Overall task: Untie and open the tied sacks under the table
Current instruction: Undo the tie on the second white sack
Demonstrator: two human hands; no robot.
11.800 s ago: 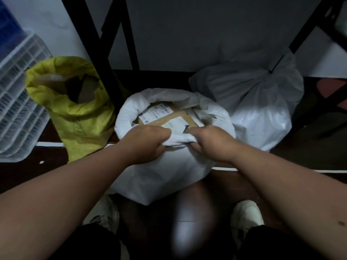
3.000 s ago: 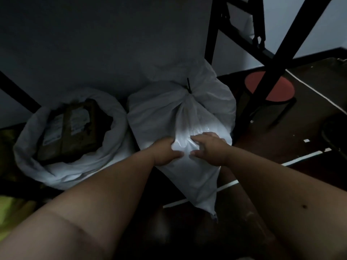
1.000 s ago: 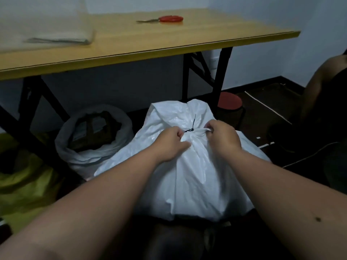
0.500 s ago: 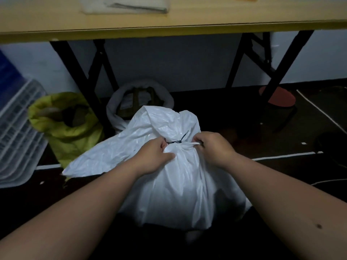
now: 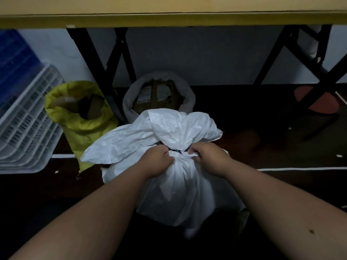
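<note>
A white sack (image 5: 180,192) stands on the dark floor in front of me, its neck cinched by a thin black tie (image 5: 176,151). My left hand (image 5: 156,162) grips the gathered neck on the left of the tie. My right hand (image 5: 208,157) pinches the bunched plastic on the right of it. Above the tie the sack's loose top (image 5: 169,128) flares out. Behind it an opened white sack (image 5: 187,94) shows cardboard parcels, and an opened yellow sack (image 5: 82,126) stands at the left.
The yellow table edge (image 5: 169,19) runs across the top, with black crossed legs (image 5: 105,72) at the left and right. White and blue plastic crates (image 5: 24,124) lean at the far left. A red round stool (image 5: 319,102) sits at the right. White tape lines (image 5: 300,168) cross the floor.
The view has tilted down and the sack now sits nearer to me. Both hands keep hold of its neck on either side of the black tie.
</note>
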